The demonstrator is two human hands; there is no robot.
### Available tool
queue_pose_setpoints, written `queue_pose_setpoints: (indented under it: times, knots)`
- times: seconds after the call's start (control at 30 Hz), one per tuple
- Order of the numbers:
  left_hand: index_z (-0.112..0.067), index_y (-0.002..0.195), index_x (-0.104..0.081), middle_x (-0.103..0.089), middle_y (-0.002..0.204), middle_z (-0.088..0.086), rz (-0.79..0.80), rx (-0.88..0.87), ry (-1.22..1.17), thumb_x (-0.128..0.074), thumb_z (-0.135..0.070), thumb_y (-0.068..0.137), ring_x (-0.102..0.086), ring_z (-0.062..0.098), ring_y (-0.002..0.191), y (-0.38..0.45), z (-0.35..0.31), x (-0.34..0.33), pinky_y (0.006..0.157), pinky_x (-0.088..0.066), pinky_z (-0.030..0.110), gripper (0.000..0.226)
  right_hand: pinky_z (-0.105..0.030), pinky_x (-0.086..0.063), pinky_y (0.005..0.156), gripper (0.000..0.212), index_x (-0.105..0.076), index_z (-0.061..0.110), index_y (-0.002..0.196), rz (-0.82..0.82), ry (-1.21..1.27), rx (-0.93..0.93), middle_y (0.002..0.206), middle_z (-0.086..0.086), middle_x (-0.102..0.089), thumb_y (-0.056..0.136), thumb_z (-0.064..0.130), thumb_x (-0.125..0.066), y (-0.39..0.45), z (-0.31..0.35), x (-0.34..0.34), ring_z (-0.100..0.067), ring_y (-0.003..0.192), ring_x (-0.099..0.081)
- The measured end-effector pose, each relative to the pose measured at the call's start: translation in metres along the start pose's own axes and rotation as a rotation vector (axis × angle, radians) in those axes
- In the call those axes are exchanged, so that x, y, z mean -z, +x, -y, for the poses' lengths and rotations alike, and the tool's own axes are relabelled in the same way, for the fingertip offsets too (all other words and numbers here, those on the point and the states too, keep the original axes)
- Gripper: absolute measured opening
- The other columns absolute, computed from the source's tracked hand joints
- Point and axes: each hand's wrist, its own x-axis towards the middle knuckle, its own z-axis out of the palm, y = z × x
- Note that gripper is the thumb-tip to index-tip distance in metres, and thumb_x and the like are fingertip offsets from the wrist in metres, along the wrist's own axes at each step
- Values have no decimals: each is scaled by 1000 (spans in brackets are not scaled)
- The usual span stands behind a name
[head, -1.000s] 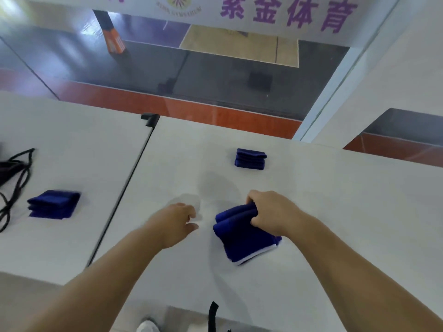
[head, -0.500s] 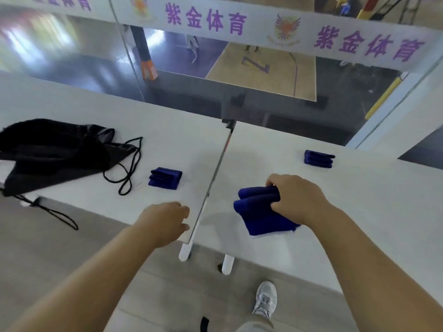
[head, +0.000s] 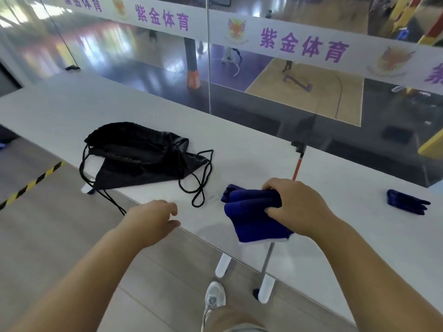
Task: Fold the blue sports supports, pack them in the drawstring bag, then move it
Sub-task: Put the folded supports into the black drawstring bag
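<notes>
The right hand (head: 297, 207) gripped the folded blue support (head: 254, 212). The black drawstring bag (head: 139, 156) lay far left, nearer the left hand (head: 153, 219), which hung loose and held nothing.

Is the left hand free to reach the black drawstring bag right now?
Probably yes: the left hand holds nothing, and only bare table and loose cord lie between it and the drawstring bag.

Bag cords (head: 201, 188) — across bare tabletop (head: 239, 149)

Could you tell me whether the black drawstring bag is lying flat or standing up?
Flat: the drawstring bag lies slack on the table, its cords trailing loose.
</notes>
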Motion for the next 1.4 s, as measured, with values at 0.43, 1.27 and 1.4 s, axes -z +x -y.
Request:
queue_pose_setpoints:
  times: [0.43,1.27,1.4]
  knots:
    - [-25,103,-60,-55,90,-11,-55,191,-247,-55,-41,89,-57,11,83,96,148,33,80,-52,34,21,-27,-52,71,22,-58,33,101,-95,109,140,90,13,-64,81,26,-63,181,91,-5,-9,78,-59]
    - [-36,141,-28,-25,147,8,172,33,-81,-60,-41,84,-37,38,128,315,369,62,105,-32,48,65,-40,-57,75,18,-59,31,94,32,677,-443,89,5,-67,81,26,-69,365,263,-111,-15,79,-65]
    - [-37,139,-27,-33,132,4,153,-20,-336,-64,-20,77,-59,35,98,316,373,63,81,-48,38,74,-41,-57,74,15,-58,27,91,46,716,-553,90,1,-66,82,22,-69,374,267,-128,-18,80,-65]
